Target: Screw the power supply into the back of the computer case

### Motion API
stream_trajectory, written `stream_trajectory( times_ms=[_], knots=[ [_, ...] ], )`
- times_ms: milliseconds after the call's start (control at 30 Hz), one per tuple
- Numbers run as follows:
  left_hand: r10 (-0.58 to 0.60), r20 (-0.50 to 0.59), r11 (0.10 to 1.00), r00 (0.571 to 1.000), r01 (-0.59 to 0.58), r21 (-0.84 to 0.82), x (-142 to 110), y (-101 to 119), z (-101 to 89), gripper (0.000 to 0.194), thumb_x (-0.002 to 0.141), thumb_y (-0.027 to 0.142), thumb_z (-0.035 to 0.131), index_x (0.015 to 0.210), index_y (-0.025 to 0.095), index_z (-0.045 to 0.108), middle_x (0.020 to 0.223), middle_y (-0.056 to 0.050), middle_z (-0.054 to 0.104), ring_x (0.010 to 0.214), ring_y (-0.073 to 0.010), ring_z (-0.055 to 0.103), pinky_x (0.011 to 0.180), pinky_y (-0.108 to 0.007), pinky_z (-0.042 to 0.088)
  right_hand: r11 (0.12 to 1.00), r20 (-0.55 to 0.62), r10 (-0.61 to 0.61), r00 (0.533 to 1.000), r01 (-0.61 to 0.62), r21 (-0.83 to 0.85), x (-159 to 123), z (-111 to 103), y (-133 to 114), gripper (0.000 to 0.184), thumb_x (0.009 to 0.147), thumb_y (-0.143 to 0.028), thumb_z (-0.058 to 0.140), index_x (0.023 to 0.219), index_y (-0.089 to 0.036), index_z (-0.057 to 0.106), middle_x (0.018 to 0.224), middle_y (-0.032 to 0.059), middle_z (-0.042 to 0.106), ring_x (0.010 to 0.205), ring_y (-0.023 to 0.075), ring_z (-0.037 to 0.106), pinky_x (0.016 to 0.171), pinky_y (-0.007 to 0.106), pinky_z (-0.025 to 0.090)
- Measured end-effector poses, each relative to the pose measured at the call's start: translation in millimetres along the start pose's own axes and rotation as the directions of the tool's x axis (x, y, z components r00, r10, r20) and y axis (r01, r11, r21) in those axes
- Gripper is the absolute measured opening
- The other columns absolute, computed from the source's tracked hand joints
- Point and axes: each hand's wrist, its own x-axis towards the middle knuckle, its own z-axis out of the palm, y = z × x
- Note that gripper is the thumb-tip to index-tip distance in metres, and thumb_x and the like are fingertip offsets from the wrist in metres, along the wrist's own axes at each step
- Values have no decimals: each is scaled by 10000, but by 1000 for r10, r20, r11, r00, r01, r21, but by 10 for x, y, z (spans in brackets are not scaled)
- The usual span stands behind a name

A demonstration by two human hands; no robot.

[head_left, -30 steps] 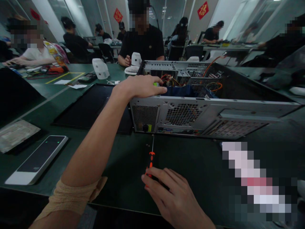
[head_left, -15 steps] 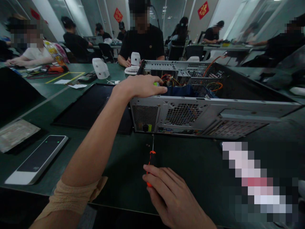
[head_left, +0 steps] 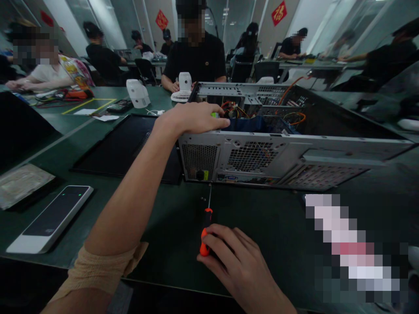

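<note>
An open desktop computer case [head_left: 288, 150] lies on its side on the dark green table [head_left: 170, 218], its grey rear panel facing me. My left hand [head_left: 193, 118] rests flat on the case's top left corner, fingers stretched out over the rim. An orange and black screwdriver [head_left: 206, 226] lies on the table in front of the case, tip pointing at the panel. My right hand [head_left: 235, 266] curls its fingers round the screwdriver's handle. A tiny screw [head_left: 202, 199] lies beside the shaft.
A black side panel [head_left: 121, 146] lies left of the case. A white-edged phone-like device [head_left: 49, 218] and a bagged drive [head_left: 21, 183] sit at the near left. A small white fan [head_left: 181, 87] stands behind the case. Several people work at tables around.
My right hand's fingers have closed around the screwdriver handle, which has shifted slightly and turned toward me. My left hand has stayed on the case.
</note>
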Motion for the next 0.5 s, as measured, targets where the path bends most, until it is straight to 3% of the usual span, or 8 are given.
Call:
stream_trajectory(
  times_ms=[267, 500],
  knots=[
    [-17, -3, 1000, 1000, 17, 0, 3, -6, -2, 807, 949, 775, 359, 1604, 318, 480, 1625, -24, 538, 1444, -352, 536, 1203, -455, 377, 1000, 118, -4, 993, 2, 13, 0, 9, 0, 274, 1117, -280, 527, 1372, -233, 615, 1345, 29, 749, 1084, 206, 754, 959, 397, 611],
    [-10, -5, 1000, 1000, 10, 9, 22, -29, 1, 802, 952, 783, 351, 1594, 324, 493, 1598, -31, 563, 1408, -343, 568, 1178, -456, 405, 998, 84, 55, 995, -55, -5, 4, -8, 2, 260, 1048, -322, 662, 1292, -233, 660, 1363, 134, 689, 1119, 247, 738, 895, 402, 657]
  ],
)
